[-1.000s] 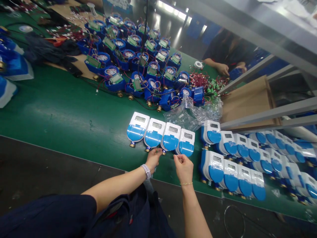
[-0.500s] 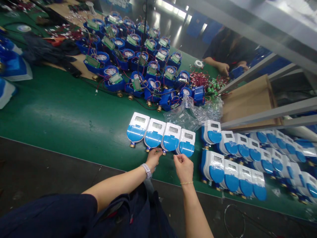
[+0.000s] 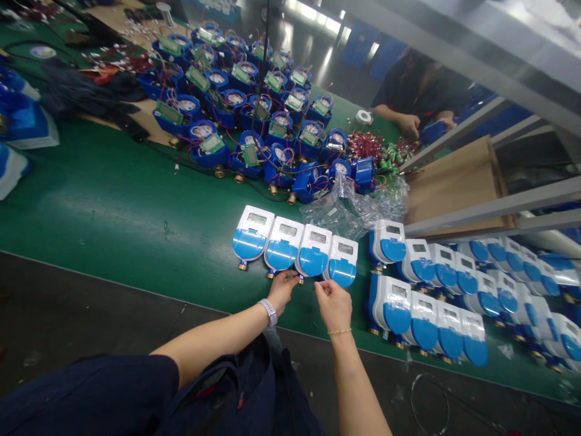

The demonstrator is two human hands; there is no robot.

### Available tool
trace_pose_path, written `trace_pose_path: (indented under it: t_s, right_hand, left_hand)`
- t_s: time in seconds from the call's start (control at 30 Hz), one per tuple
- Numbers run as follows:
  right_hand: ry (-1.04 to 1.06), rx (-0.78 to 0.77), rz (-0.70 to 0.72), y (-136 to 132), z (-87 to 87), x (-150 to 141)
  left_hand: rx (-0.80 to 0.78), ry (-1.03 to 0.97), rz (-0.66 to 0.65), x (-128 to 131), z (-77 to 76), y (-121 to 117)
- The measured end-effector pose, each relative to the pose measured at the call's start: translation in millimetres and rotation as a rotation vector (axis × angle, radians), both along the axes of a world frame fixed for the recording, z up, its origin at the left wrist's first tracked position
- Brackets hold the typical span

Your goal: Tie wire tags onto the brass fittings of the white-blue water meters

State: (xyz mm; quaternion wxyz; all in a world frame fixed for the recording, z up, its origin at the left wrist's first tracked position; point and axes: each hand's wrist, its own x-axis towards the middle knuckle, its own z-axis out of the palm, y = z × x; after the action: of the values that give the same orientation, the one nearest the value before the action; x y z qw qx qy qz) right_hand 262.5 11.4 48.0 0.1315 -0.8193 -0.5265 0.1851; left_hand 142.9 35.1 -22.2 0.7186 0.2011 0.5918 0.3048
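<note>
Several white-and-blue water meters lie in a row on the green belt, brass fittings toward me. My left hand, with a watch on the wrist, pinches something small at the brass end of the third meter. My right hand, a thin bracelet on its wrist, is closed in a pinch just below the fourth meter. What either pinch holds is too small to make out.
More finished meters lie in two rows at right. Several open blue meter bodies with circuit boards and wires crowd the far belt. A crumpled plastic bag and a cardboard sheet lie behind. Another person's hand works opposite.
My right hand has shifted slightly left and up, closer to my left hand. The meters have not moved.
</note>
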Motion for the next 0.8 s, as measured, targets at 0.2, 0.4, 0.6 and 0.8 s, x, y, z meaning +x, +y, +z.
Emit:
trace_pose_path:
  t_s: [0.2,0.4,0.6,0.8]
  right_hand:
    - [0.308,0.022,-0.086,12.3,-37.5,-8.2]
    - [0.534,0.012,-0.091,3.5,-46.0,-7.0]
    - [0.818,-0.138,0.078,-42.7,-34.0,10.6]
    - [1.216,-0.264,-0.289,-74.0,-40.1,-1.8]
  left_hand:
    - [0.205,0.074,-0.063,-0.4,-12.7,1.6]
    - [0.304,0.139,-0.164,1.8,-20.3,2.2]
    - [-0.095,-0.042,-0.328,-27.5,-0.1,-6.7]
    - [-0.128,-0.219,-0.524,-47.8,15.6,-18.3]
